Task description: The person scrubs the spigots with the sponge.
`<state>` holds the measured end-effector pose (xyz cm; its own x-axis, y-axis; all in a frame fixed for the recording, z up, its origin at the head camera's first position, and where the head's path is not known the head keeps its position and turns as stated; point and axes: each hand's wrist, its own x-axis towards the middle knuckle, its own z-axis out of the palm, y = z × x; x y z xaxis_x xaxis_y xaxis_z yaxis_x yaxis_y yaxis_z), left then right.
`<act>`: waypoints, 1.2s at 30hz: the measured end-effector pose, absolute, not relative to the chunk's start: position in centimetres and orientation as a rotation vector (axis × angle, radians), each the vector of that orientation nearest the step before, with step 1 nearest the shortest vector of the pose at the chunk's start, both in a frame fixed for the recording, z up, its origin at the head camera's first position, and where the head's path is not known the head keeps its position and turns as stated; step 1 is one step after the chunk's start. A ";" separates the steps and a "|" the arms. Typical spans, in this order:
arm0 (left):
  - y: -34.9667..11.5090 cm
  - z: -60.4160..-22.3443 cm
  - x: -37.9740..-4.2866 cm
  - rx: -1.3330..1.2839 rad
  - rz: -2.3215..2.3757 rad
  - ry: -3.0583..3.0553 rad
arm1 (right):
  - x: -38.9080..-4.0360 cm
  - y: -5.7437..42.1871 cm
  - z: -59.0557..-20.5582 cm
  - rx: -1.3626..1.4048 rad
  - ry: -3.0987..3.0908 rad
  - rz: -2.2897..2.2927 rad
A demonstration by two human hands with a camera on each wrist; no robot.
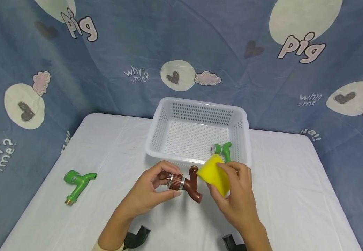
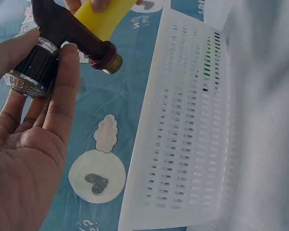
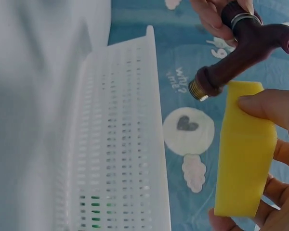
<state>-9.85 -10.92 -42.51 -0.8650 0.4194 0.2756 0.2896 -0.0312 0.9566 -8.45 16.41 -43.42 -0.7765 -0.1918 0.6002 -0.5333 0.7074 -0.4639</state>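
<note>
In the head view my left hand (image 1: 151, 190) grips a brown tap (image 1: 191, 183) by its ribbed knob, fingers behind and thumb in front. The tap's brass-threaded end (image 2: 114, 64) points toward the basket. My right hand (image 1: 236, 195) pinches a yellow sponge (image 1: 215, 174) between thumb and fingers. The sponge's edge is right beside the tap's pipe, as the right wrist view shows with the sponge (image 3: 244, 149) just below the brown tap (image 3: 243, 53).
Behind the hands stands a white perforated basket (image 1: 159, 130) with a green tap (image 1: 223, 150) inside at its right. Another green tap (image 1: 79, 184) lies on the white-covered table (image 1: 294, 195) at left. A patterned blue cloth (image 1: 231, 45) hangs behind.
</note>
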 end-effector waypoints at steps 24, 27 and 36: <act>-11.1 -42.8 -10.0 0.518 2.262 1.988 | -8.1 15.9 -43.0 0.758 -2.180 1.263; -11.0 -42.7 -9.9 0.494 2.209 2.016 | -8.0 15.5 -43.0 0.837 -2.141 1.297; -11.1 -42.6 -10.0 0.449 2.200 2.072 | -7.9 15.6 -43.0 0.887 -2.267 1.203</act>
